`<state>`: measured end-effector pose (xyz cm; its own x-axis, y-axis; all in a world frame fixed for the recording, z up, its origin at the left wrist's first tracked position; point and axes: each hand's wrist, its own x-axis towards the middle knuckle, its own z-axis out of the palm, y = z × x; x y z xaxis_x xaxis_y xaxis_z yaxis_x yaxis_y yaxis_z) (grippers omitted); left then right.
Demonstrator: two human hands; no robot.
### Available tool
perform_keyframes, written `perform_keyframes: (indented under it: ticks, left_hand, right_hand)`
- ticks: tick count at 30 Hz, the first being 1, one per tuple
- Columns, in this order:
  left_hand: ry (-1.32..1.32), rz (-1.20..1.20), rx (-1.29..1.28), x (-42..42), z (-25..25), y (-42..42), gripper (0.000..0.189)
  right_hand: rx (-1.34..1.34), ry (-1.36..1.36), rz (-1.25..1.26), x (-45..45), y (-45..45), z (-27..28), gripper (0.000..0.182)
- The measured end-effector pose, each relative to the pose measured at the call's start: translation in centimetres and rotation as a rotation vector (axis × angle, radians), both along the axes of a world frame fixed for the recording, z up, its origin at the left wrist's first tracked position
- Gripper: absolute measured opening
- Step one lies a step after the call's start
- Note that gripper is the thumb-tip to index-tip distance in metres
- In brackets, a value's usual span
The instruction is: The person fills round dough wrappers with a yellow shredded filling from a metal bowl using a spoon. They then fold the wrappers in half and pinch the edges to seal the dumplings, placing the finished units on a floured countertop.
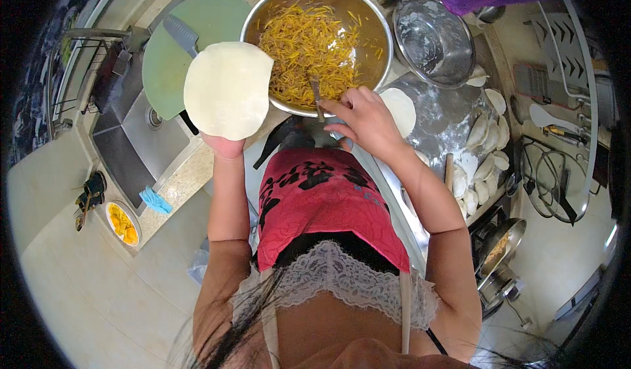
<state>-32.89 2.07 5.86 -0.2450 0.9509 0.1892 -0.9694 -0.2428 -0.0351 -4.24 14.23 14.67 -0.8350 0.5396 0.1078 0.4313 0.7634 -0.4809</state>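
Note:
A round, pale dough wrapper (pixel 227 90) lies over the palm and fingers of my left hand (pixel 224 146), which shows only at the wrapper's lower edge. To its right is a steel mixing bowl (pixel 382 48) with a shredded yellow filling (pixel 310 43). A metal utensil (pixel 316 93) stands in the filling, its handle over the near rim. My right hand (pixel 367 120) is at that handle with thumb and fingers apart; one fingertip is at or against the metal. Another dough wrapper (pixel 398 111) lies just beyond the right hand.
Left, a knife (pixel 181 34) rests on a green cutting board (pixel 162 83) beside a sink (pixel 143 144). Right, several folded dumplings (pixel 485 132) sit on a floured surface (pixel 434 108) near a rolling pin (pixel 449 172). A floury metal bowl (pixel 434 41) stands behind; a pan (pixel 503 246) is lower right.

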Motion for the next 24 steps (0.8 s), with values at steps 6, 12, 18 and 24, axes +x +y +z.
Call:
perform_keyframes:
  ticks: [6,12,18,24]
  left_hand:
    - [-0.104,0.008,0.004,-1.3,-1.8,2.3,0.060]
    - [-0.163,0.007,-0.207,-0.6,-2.4,4.3,0.061]
    - [0.114,0.113,-0.363,0.6,-2.7,4.9,0.062]
    - [-0.004,0.068,0.006,0.7,-1.6,4.9,0.059]
  right_hand:
    - [-0.005,0.014,0.176,-2.9,1.2,-0.8,0.037]
    - [0.083,0.078,-0.031,-2.8,3.4,-1.1,0.019]
    - [0.035,0.164,-0.425,-4.3,8.3,-2.3,0.020]
    - [-0.359,0.206,-0.536,-6.3,4.8,-3.5,0.029]
